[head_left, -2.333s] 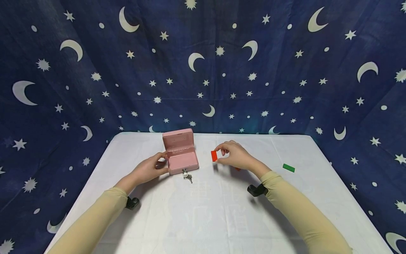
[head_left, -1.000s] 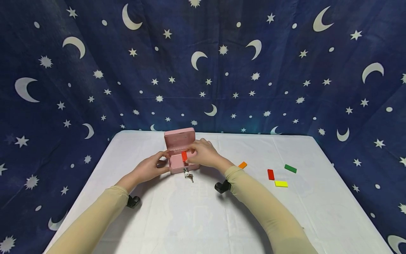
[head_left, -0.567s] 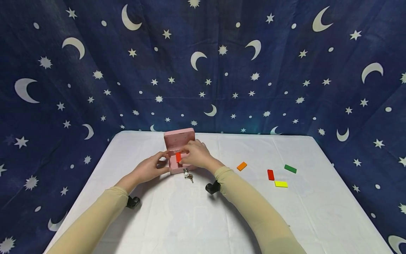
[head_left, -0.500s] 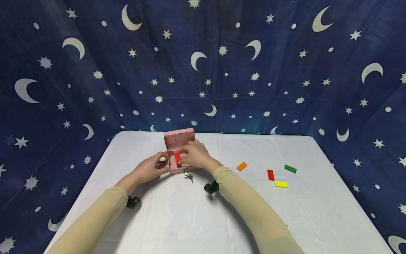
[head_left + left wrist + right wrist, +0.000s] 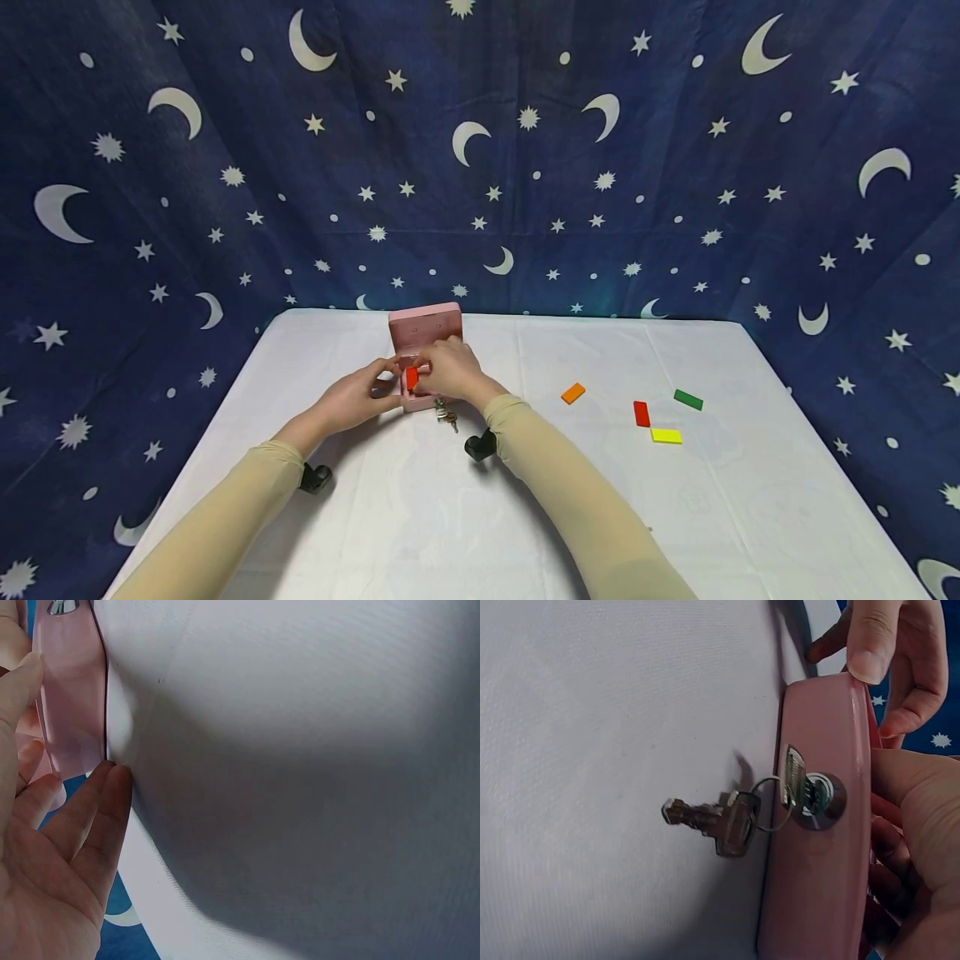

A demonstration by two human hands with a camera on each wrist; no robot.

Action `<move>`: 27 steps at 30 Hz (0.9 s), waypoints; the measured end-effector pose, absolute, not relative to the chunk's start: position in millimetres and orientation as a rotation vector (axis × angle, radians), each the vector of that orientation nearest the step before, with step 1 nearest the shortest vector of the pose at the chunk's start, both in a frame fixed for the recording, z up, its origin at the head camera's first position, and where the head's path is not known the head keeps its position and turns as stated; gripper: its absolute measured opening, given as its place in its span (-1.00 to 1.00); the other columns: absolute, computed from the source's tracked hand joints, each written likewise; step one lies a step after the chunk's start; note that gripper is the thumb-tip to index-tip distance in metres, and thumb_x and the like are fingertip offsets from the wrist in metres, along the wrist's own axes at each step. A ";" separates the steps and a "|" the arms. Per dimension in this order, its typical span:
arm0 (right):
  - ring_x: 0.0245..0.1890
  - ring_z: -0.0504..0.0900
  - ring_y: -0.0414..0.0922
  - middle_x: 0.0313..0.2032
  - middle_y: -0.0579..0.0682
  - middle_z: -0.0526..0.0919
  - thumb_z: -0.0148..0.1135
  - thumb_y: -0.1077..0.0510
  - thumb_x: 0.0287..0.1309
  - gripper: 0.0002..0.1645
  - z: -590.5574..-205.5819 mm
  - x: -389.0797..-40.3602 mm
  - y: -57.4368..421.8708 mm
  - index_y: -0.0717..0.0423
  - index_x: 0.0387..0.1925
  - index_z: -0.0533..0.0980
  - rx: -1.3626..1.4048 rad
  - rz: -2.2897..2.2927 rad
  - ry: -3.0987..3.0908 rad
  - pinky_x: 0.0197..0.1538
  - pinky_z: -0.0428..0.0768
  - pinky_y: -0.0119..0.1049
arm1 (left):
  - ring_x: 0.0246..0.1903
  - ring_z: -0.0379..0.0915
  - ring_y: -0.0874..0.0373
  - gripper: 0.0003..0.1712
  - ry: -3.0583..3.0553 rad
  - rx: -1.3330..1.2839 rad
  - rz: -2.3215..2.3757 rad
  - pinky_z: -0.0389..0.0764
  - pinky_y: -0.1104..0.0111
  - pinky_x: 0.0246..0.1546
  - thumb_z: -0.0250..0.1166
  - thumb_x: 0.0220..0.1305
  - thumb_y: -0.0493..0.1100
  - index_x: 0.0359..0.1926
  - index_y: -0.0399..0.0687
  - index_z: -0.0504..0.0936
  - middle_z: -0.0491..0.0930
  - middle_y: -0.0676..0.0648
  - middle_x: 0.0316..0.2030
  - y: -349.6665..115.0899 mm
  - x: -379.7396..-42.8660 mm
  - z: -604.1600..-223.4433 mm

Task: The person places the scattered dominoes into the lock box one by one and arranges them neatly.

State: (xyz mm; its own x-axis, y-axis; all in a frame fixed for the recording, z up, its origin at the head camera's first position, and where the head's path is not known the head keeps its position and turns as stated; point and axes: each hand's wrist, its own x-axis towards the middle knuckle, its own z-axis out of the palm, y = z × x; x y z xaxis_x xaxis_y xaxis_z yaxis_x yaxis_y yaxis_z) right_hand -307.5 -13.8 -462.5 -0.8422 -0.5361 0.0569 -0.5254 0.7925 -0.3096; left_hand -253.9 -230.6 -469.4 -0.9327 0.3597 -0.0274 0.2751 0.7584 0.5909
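Pink box [image 5: 417,407], lid [image 5: 408,333] raised, stands on a white-covered table [image 5: 375,525]. R hand [image 5: 452,369] pinches a red block [image 5: 411,378] btwn thumb & fingers, in the box near its L end. L hand [image 5: 352,398] grips the box's L side, thumb at the front corner. Two keys [image 5: 731,823] on a ring (one's in the front lock [image 5: 823,802]). Well to the R lie orange [image 5: 573,393], second red [image 5: 642,414], yellow [image 5: 666,436] & green [image 5: 688,400] blocks.
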 end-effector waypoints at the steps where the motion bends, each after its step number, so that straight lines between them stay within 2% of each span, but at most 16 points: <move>1: -0.11 0.43 -0.15 -0.13 -0.24 0.71 0.50 -0.17 0.03 -0.56 -463.2 -307.9 -15.1 -0.22 -0.02 0.73 -0.878 -0.486 2.941 0.03 0.40 -0.21 | 0.21 0.54 -0.05 -0.34 2.813 0.510 0.914 0.47 -0.08 0.23 0.41 0.25 0.25 0.24 0.11 0.43 0.52 -0.14 0.29 -230.8 -253.7 -469.1; 9: -0.10 0.50 -0.16 -0.19 -0.31 0.75 0.52 -0.15 0.02 -0.56 -465.1 -306.7 -21.4 -0.17 -0.04 0.74 -0.897 -0.466 2.929 0.10 0.39 -0.18 | 0.21 0.54 -0.05 -0.38 2.807 0.519 0.919 0.48 -0.09 0.21 0.41 0.25 0.24 0.19 0.11 0.45 0.43 -0.15 0.37 -231.1 -252.7 -468.1; 15: -0.06 0.47 -0.13 -0.15 -0.31 0.74 0.52 -0.12 0.03 -0.60 -464.5 -304.5 -23.7 -0.19 -0.05 0.74 -0.865 -0.449 2.919 0.11 0.39 -0.15 | 0.21 0.54 -0.05 -0.37 2.798 0.524 0.936 0.49 -0.08 0.20 0.41 0.25 0.25 0.20 0.09 0.45 0.39 -0.12 0.41 -230.2 -253.2 -468.4; 23: -0.11 0.43 -0.13 -0.17 -0.30 0.74 0.53 -0.15 0.03 -0.56 -465.9 -304.3 -23.6 -0.18 -0.03 0.73 -0.833 -0.452 2.903 0.04 0.38 -0.16 | 0.18 0.57 -0.05 -0.39 2.798 0.505 0.938 0.49 -0.09 0.20 0.42 0.25 0.22 0.18 0.11 0.44 0.52 -0.19 0.28 -228.7 -252.0 -467.5; 27: -0.11 0.42 -0.14 -0.16 -0.30 0.73 0.54 -0.16 0.02 -0.54 -467.6 -304.6 -24.4 -0.19 -0.01 0.72 -0.821 -0.450 2.897 0.03 0.38 -0.15 | 0.18 0.57 -0.05 -0.40 2.803 0.509 0.939 0.50 -0.08 0.20 0.43 0.25 0.20 0.18 0.09 0.45 0.50 -0.18 0.31 -228.4 -251.7 -467.3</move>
